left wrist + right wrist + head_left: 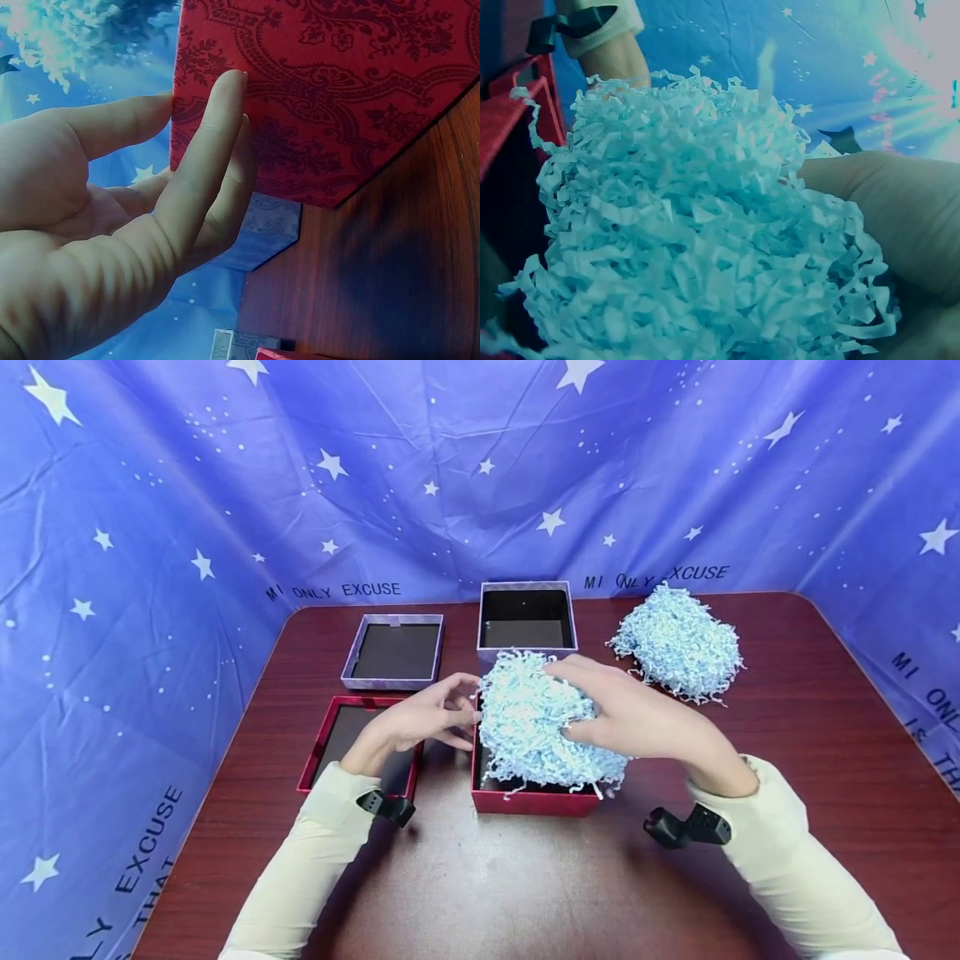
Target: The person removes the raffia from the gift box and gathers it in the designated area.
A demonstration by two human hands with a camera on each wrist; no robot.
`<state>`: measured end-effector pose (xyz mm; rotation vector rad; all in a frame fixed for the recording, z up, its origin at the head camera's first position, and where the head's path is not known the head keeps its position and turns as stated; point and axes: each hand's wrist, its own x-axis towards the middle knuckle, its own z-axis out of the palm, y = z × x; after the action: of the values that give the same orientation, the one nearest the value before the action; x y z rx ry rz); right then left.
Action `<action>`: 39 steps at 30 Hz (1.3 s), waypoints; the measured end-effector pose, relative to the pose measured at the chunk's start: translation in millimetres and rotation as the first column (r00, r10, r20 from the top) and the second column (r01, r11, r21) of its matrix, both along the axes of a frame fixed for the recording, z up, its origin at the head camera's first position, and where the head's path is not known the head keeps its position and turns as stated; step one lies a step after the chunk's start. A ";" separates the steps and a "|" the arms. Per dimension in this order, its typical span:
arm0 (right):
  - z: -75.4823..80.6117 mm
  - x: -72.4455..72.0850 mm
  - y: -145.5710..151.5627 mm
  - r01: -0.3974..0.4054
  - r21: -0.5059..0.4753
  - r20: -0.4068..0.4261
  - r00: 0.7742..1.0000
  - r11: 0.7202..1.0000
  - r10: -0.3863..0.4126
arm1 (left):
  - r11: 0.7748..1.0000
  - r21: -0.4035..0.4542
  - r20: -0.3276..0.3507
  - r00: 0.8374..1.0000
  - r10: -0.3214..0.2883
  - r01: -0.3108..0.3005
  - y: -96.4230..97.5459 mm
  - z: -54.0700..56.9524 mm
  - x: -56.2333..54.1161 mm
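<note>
A clump of light-blue shredded paper (531, 727) sits in the mouth of a red patterned box (536, 803), bulging above its rim. My right hand (630, 714) grips the clump from the right, fingers and thumb sunk into the strands; in the right wrist view the shredded paper (697, 225) hides the fingertips. On the box's left side, my left hand (420, 714) rests its nearly straight fingers against the outer wall. Seen in the left wrist view, the left hand (180, 195) touches the red box (330, 82) with its fingertips, the thumb at an edge.
Behind the red box stands an open purple box (528, 653) with a dark interior. To the left lie a purple lid (390, 683) and a red lid (318, 747), hollow side up. Another heap of blue shredded paper (678, 643) lies at the back right of the table (480, 893).
</note>
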<state>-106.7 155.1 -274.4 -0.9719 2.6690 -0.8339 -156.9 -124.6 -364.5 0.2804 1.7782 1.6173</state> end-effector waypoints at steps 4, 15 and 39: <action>9.8 1.0 12.5 0.027 -0.026 -0.010 1.000 0.999 -0.028 | 1.000 0.000 -0.004 1.000 -0.004 0.004 -0.6 1.1 0.4; 23.2 3.4 64.5 0.162 -0.075 -0.082 0.982 0.984 -0.168 | 1.000 -0.005 0.005 1.000 0.004 -0.004 0.0 5.1 1.3; -45.9 4.0 161.8 0.332 0.085 -0.029 0.943 0.940 -0.330 | 1.000 -0.006 -0.005 1.000 -0.007 0.007 -0.5 3.4 -0.5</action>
<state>-102.7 316.9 -320.3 -0.5151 2.9001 -0.7583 -157.4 -125.0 -361.2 0.2874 1.7840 1.6074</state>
